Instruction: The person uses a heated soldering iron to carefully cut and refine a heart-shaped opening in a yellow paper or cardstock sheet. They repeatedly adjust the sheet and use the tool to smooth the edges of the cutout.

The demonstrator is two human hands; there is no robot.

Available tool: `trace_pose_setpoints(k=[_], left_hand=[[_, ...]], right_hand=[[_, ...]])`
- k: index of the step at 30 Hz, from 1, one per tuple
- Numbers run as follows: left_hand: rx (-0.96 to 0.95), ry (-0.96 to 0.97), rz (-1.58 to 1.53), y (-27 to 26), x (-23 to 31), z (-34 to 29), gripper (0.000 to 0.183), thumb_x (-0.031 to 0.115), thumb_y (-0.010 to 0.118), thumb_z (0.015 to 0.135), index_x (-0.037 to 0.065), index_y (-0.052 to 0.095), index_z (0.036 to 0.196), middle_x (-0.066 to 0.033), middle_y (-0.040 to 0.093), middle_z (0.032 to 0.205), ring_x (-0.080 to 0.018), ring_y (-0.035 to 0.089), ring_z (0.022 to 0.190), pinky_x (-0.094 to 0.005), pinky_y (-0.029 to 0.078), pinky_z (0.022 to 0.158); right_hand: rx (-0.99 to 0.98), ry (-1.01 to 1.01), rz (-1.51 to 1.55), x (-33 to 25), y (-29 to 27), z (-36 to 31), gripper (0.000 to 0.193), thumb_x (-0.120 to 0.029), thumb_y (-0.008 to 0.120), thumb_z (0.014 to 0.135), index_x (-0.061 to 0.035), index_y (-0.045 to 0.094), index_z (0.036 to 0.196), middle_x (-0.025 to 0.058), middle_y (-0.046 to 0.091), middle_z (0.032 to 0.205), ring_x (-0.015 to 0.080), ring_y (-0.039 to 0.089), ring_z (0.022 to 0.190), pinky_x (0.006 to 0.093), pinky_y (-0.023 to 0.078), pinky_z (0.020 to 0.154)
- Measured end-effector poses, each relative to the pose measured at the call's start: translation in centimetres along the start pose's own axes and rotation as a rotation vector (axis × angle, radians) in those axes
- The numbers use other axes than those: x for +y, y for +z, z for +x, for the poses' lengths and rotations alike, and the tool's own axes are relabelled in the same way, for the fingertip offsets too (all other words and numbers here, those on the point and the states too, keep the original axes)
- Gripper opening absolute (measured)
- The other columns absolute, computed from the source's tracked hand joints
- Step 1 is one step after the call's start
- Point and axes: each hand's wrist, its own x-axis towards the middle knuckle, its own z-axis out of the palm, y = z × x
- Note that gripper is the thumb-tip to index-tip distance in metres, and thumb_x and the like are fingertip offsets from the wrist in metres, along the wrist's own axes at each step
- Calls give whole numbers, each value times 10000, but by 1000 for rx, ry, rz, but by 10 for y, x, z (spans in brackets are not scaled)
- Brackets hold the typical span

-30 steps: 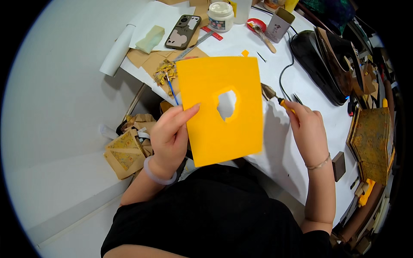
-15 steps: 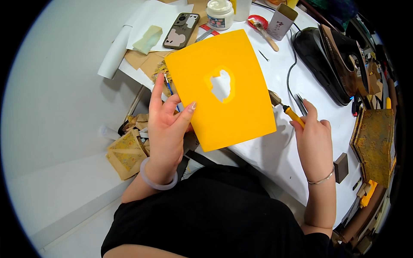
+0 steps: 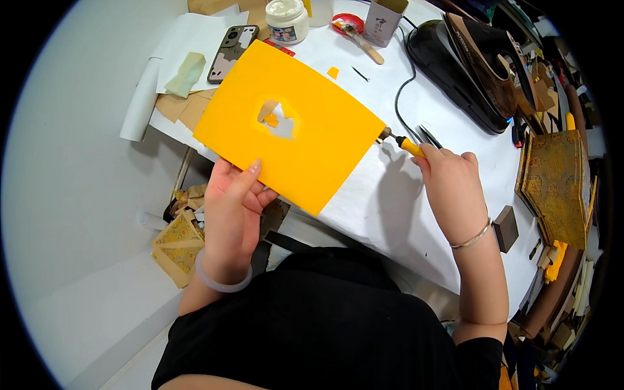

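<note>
One yellow sheet (image 3: 325,143) is held up above the near-left part of the white tabletop (image 3: 422,244), tilted so that one corner points toward the person's body. A ragged hole (image 3: 282,123) near its middle shows patches of white, brown and yellow behind. The person's left hand (image 3: 234,195) grips the sheet's lower-left edge, thumb on the upper face. The right hand (image 3: 452,185) is wrapped around the yellow handle of a tool (image 3: 411,147); the tool's metal head is right at the sheet's right corner, and from where I stand I cannot tell whether they touch.

Just past the right hand are dark prongs (image 3: 429,136), with a black cord (image 3: 398,97) curling down near them. Beyond the sheet lies a yellow scrap (image 3: 333,72). Farther back, left to right, are a paper roll (image 3: 142,101), a pale green block (image 3: 186,75), a phone (image 3: 232,52), an open white jar (image 3: 286,23), a red lid (image 3: 348,24) with a wooden-handled brush (image 3: 369,49) against it, and a tin (image 3: 385,23). On the right, an iron (image 3: 481,58) rests on a black base (image 3: 448,84). Nearer, a dark block (image 3: 506,229) lies beside the right forearm, with patterned gold panels (image 3: 556,188) farther right.
</note>
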Motion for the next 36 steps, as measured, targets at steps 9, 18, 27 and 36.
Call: trace_pose_setpoints(k=[9, 18, 27, 36], left_hand=[[118, 120, -119, 2, 8, 0, 236, 115, 612, 1115, 26, 570, 1330, -111, 692, 1322, -235, 718, 1212, -458, 618, 997], [130, 269, -1, 18, -1, -1, 183, 102, 664, 1094, 45, 661, 1268, -69, 722, 1241, -186, 721, 1141, -437, 648, 947], [38, 399, 63, 48, -8, -13, 162, 86, 686, 1081, 33, 680, 1234, -70, 733, 1226, -170, 719, 1091, -395, 635, 926], [-51, 544, 63, 57, -17, -9, 146, 28, 639, 1090, 14, 684, 1228, -91, 728, 1246, -206, 726, 1115, -430, 634, 962]], right_hand=[[114, 19, 159, 3, 3, -9, 204, -193, 642, 1089, -16, 726, 1146, 158, 761, 897, 333, 683, 819, 423, 457, 895], [321, -9, 446, -32, -62, -65, 237, -119, 718, 1044, 24, 707, 1234, 161, 709, 1000, 312, 584, 880, 394, 483, 833], [266, -117, 583, -44, -74, -74, 210, -105, 745, 1022, 21, 699, 1183, 133, 704, 958, 305, 559, 752, 408, 447, 791], [243, -112, 597, -41, -76, -79, 196, -102, 747, 1020, 9, 705, 1176, 128, 708, 943, 303, 575, 748, 404, 443, 781]])
